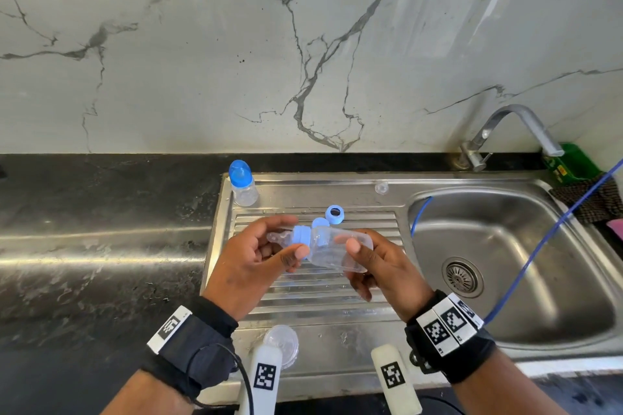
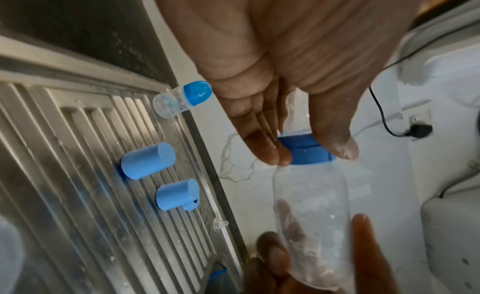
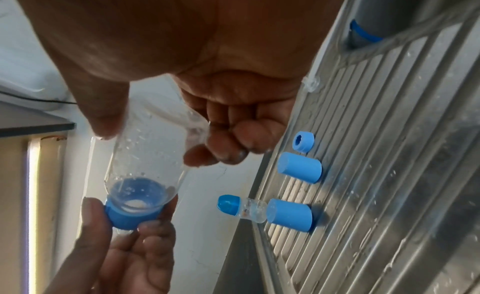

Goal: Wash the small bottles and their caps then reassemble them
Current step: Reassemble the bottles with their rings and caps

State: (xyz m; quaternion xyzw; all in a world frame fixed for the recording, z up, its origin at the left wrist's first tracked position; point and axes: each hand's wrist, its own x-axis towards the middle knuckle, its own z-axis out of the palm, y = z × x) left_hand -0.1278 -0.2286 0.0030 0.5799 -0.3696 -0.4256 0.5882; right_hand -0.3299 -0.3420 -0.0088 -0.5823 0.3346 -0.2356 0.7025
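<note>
Both hands hold a clear small bottle [image 1: 333, 253] on its side above the ribbed drainboard [image 1: 337, 293]. My left hand [image 1: 296, 236] pinches its blue collar [image 1: 301, 238], which carries a clear teat, between thumb and fingers. My right hand [image 1: 357, 254] grips the bottle body [image 3: 150, 154], thumb on top. In the left wrist view the collar [image 2: 303, 150] sits on the bottle's neck. A second bottle [image 1: 242, 184] with a blue cap stands at the drainboard's back left. A loose blue ring [image 1: 334, 214], two blue caps [image 3: 298, 168] [image 3: 289, 214] and a clear teat [image 1: 381, 188] lie on the drainboard.
The sink basin [image 1: 505, 246] lies to the right, with a faucet [image 1: 512, 135] behind it and a blue hose [image 1: 539, 246] crossing it. A clear dome lid [image 1: 281, 344] sits at the drainboard's front edge. Black counter [image 1: 101, 246] spreads left. A green pack [image 1: 573, 162] stands at the back right.
</note>
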